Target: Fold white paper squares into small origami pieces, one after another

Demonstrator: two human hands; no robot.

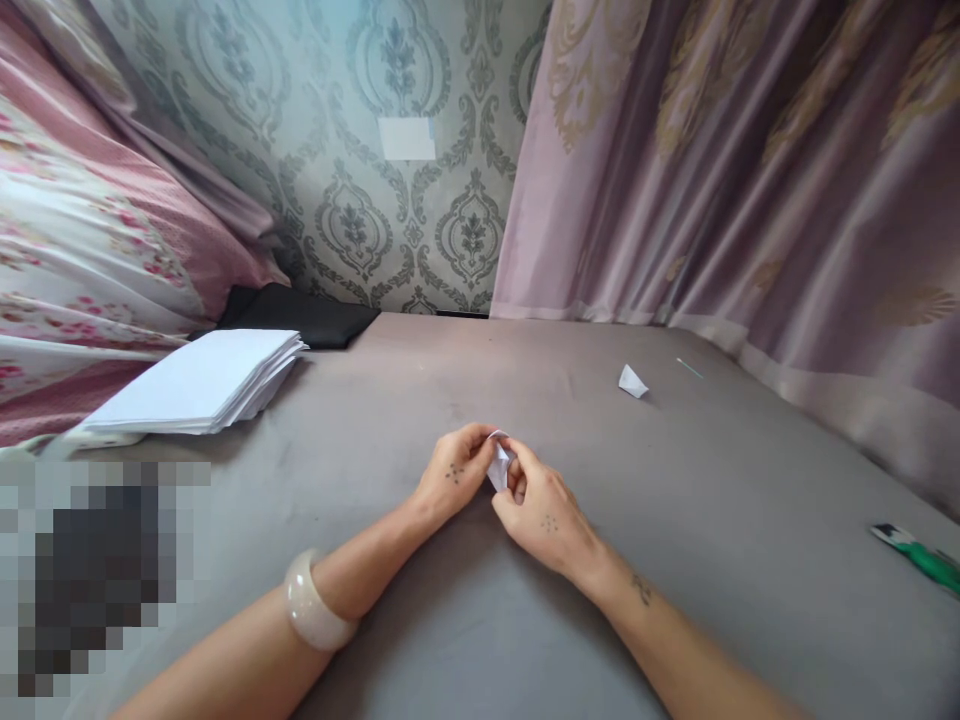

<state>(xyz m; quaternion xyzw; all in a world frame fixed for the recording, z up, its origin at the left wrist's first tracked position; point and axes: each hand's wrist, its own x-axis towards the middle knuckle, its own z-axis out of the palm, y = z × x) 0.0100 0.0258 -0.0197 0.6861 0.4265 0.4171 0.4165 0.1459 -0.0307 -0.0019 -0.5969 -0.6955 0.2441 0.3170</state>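
Many white sheets make an uneven-edged stack (pixel 195 385) on the left of the grey surface (pixel 465 640), a flat black item (pixel 315 315) just behind. To the right lie a small folded scrap (pixel 633 381), a thin stick (pixel 691 369) and a green-handled tool (pixel 926 563) (partly out of view). Near the middle, the left hand (pixel 486 452) and right hand (pixel 506 470) pinch a white paper piece (pixel 499 468) between them; it looks creased, narrowing downward, its sides partly hidden by fingers.
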